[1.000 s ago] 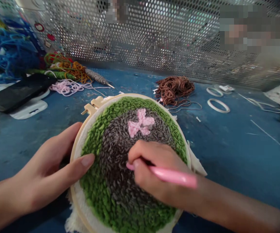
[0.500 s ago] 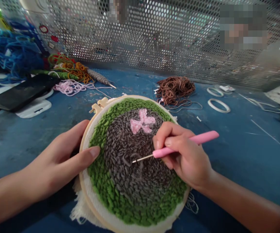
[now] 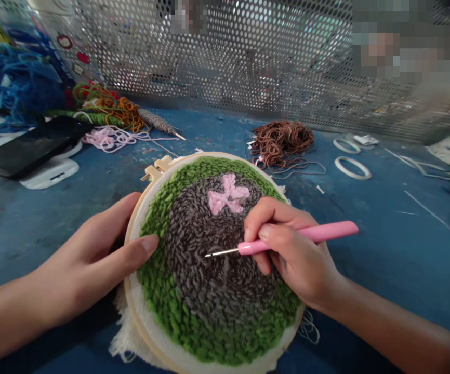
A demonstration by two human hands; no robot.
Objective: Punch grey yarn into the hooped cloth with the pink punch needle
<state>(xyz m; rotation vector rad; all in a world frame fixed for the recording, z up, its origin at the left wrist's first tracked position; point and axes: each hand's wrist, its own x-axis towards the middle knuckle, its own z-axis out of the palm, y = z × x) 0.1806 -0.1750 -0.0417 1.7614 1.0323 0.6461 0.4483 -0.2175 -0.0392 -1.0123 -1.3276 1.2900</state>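
Note:
My left hand (image 3: 96, 252) grips the left rim of a round wooden embroidery hoop (image 3: 129, 291), thumb on top over the green stitches and fingers hidden beneath. Stretched in the hoop is white cloth covered with looped yarn: a green ring (image 3: 162, 306) around a dark grey-brown centre (image 3: 201, 223), with a pink flower-like patch (image 3: 228, 195) near the top. In a pen-like hold, my right hand (image 3: 291, 249) has a pink-handled crochet hook (image 3: 332, 231). Its thin metal tip points left, over or touching a small grey loop at the middle of the dark stitches.
Brown yarn (image 3: 283, 141) lies beyond the hoop, with white rings (image 3: 353, 168) to its right. At left are a black phone (image 3: 34, 145), pink yarn (image 3: 106, 138), a grey yarn-wound stick (image 3: 157, 120) and blue yarn (image 3: 14, 78). A perforated metal screen (image 3: 225, 67) stands behind.
My right hand has shifted the crochet hook slightly left and up, and its shaft lies a little flatter. The curved grey loop by the tip looks smaller. My left hand keeps its hold.

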